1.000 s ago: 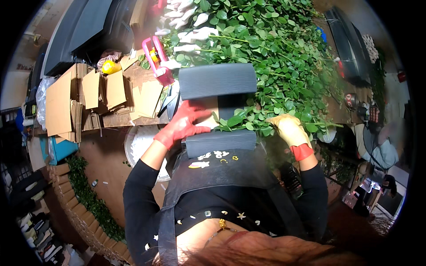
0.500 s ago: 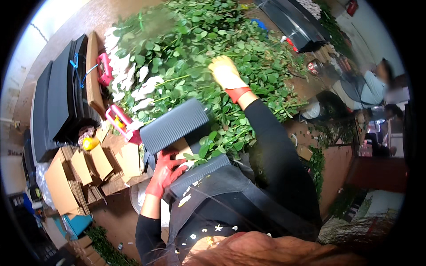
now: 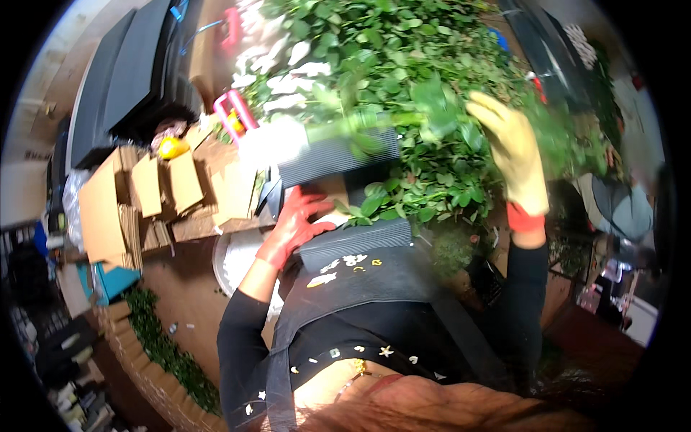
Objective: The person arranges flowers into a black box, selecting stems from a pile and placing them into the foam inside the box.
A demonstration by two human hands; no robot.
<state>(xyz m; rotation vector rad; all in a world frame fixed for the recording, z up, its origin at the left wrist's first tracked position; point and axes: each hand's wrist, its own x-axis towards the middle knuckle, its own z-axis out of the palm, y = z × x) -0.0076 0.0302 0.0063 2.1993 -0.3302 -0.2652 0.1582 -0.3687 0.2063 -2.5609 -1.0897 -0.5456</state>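
My left hand [image 3: 296,225], in a red glove, rests with fingers spread on a brown card strip [image 3: 332,189] inside a folded dark corrugated sheet [image 3: 338,160]. Beside its fingertips a leafy stem [image 3: 378,203] lies in the sheet, with a small whitish part near the thumb. On the right, my right hand [image 3: 509,147] wears a yellow glove over a red cuff. It is raised, fingers closed around a blurred rose stem [image 3: 389,119] that stretches left across the sheet. The rose's white-sleeved head [image 3: 272,147] is smeared by motion.
A heap of leafy stems [image 3: 403,50] with white-sleeved heads covers the table. At left are cut cardboard pieces [image 3: 104,209], stacked dark sheets [image 3: 137,79], a pink holder [image 3: 234,115] and a yellow object [image 3: 173,147]. A person [image 3: 622,205] is at far right.
My right hand has lifted from the leaf heap and moved right, with a rose stem now stretched across the view. My left hand stays at the folded sheet. The view has shifted.
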